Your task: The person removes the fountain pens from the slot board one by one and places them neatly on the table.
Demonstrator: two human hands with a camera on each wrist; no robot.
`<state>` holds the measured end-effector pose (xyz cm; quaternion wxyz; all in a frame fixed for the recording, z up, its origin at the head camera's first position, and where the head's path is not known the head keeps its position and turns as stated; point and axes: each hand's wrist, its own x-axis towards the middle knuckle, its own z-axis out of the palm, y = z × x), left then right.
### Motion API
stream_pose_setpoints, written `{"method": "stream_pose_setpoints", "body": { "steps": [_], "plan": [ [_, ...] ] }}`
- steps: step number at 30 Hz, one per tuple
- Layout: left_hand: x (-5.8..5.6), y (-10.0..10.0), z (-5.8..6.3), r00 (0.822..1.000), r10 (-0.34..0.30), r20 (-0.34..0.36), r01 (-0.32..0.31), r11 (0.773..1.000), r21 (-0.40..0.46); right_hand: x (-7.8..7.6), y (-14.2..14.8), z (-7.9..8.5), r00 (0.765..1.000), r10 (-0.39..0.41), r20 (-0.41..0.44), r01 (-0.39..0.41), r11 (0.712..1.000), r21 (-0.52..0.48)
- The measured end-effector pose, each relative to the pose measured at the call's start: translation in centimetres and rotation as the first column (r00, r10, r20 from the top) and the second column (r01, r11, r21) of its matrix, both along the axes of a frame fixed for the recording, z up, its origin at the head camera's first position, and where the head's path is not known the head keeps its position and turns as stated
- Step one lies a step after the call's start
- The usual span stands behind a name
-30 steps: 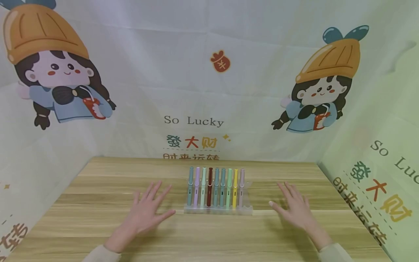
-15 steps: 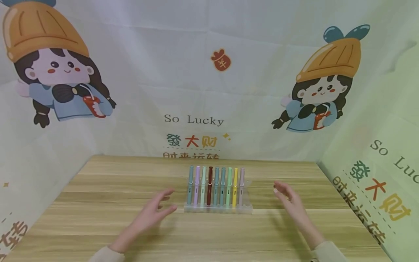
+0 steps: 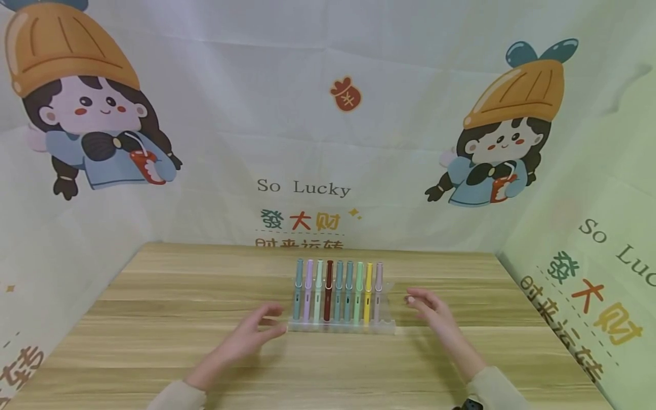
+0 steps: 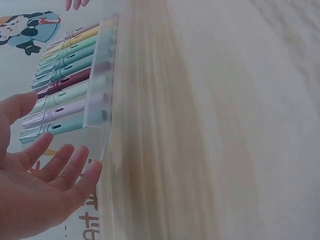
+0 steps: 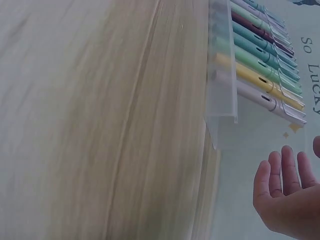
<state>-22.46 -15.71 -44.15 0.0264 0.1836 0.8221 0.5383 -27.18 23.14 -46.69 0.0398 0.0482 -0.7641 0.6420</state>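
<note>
A clear pen rack (image 3: 342,328) stands at the middle of the table, holding several capped pens side by side, tilted back. Among them are a dark red pen (image 3: 328,296), a yellow pen (image 3: 368,293) and a pale purple pen (image 5: 250,94) at the right end. My left hand (image 3: 254,331) is at the rack's left end, fingers loosely bent and holding nothing; whether the fingertips touch the rack, I cannot tell. To the right of the rack, my right hand (image 3: 433,312) hovers with relaxed fingers, nothing in it and a gap between.
The wood-grain table (image 3: 338,373) reaches back to a pale cloth backdrop (image 3: 230,114) printed with cartoon figures and lettering. Similar cloth hangs along both sides. A small dark object (image 3: 468,404) shows by the right sleeve at the bottom edge.
Both hands have moved inward toward the rack's ends, and their spread fingers have drawn together and bent slightly. The rack and pens stay where they were.
</note>
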Motion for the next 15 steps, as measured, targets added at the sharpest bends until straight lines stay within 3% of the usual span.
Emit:
{"method": "stream_pose_setpoints", "body": {
  "steps": [2,8,15],
  "plan": [
    [-0.1,0.1,-0.2,1.0,0.008,0.013,-0.009,1.0,0.016,-1.0,0.2,-1.4,1.0,0.011,0.016,-0.011,1.0,-0.025],
    [-0.4,0.4,-0.6,0.998,0.016,0.055,-0.019,0.998,0.053,-0.9,-1.3,-0.7,0.996,0.039,0.08,-0.034,0.998,-0.06],
    [-0.7,0.8,-1.1,0.997,0.008,0.081,-0.014,0.998,0.069,-1.4,-2.8,-0.8,0.994,0.064,0.089,-0.059,0.997,-0.057]
  ]
}}
